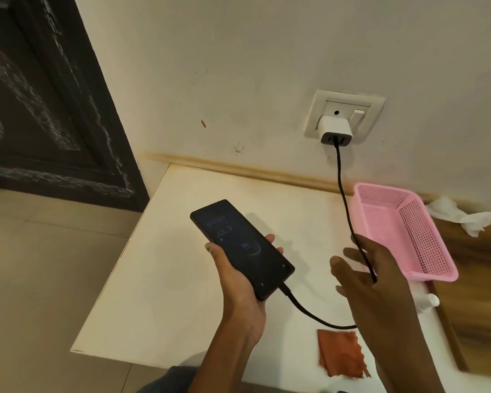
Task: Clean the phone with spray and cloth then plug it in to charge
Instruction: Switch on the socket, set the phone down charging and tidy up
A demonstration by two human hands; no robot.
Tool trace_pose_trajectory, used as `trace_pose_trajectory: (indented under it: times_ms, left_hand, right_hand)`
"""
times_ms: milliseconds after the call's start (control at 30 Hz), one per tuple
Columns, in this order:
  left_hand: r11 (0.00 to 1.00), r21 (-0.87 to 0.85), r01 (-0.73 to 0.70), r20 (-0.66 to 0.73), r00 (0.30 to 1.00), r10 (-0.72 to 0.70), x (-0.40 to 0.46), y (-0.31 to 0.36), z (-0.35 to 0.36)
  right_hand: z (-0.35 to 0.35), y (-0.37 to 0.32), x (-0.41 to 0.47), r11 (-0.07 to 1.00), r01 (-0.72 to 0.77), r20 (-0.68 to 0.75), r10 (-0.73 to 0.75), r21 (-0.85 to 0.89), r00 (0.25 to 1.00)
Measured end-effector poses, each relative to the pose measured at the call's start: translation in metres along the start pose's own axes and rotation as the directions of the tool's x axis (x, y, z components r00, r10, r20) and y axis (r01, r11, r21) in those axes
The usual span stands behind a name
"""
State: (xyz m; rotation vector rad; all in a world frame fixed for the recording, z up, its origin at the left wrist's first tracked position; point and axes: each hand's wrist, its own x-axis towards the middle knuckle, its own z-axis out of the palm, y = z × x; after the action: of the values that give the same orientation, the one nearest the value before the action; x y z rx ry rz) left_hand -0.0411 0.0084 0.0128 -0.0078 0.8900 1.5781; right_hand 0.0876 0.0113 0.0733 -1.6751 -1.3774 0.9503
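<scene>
My left hand point(238, 290) holds a black phone point(238, 245) above the white table, screen up and lit, showing a date and a charge ring. A black braided cable point(341, 177) is plugged into the phone's bottom end and runs up to a white charger point(335, 129) in the wall socket point(345, 114). My right hand point(372, 282) hovers with fingers spread, the cable draped across it. An orange cloth point(340, 353) lies on the table near the front edge. A white spray bottle point(431, 302) shows only partly behind my right wrist.
A pink perforated basket point(425, 239) stands at the right by the wall. A crumpled white tissue point(462, 215) lies behind it on a wooden surface point(476, 279). The white table point(165, 279) has its left edge over a tiled floor, with a dark door point(46, 109) at the left.
</scene>
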Motion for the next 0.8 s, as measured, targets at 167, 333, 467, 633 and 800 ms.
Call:
trace_pose_trajectory:
  times_ms: [167, 333, 467, 633, 800]
  left_hand:
    - [0.994, 0.107, 0.020, -0.058, 0.998, -0.014, 0.001, -0.008, 0.002]
    - [0.990, 0.102, 0.096, -0.148, 0.986, -0.081, 0.001, -0.013, 0.002]
    - [0.989, 0.063, 0.133, -0.180, 0.976, -0.120, 0.001, -0.019, 0.001]
    - [0.983, 0.019, 0.184, -0.191, 0.966, -0.177, 0.001, -0.026, 0.001]
    - [0.976, -0.035, 0.216, -0.155, 0.963, -0.219, 0.003, -0.031, 0.002]
  right_hand:
    - [-0.012, 0.000, 0.000, 0.992, 0.021, -0.076, -0.012, 0.125, 0.997]
    - [-0.021, 0.000, 0.004, 0.976, 0.055, -0.118, -0.030, 0.212, 0.993]
    - [-0.025, -0.004, 0.007, 0.960, 0.118, -0.170, -0.076, 0.252, 0.983]
    - [-0.030, -0.005, 0.016, 0.951, 0.149, -0.181, -0.102, 0.270, 0.978]
    - [-0.037, -0.009, 0.036, 0.960, 0.173, -0.182, -0.134, 0.220, 0.974]
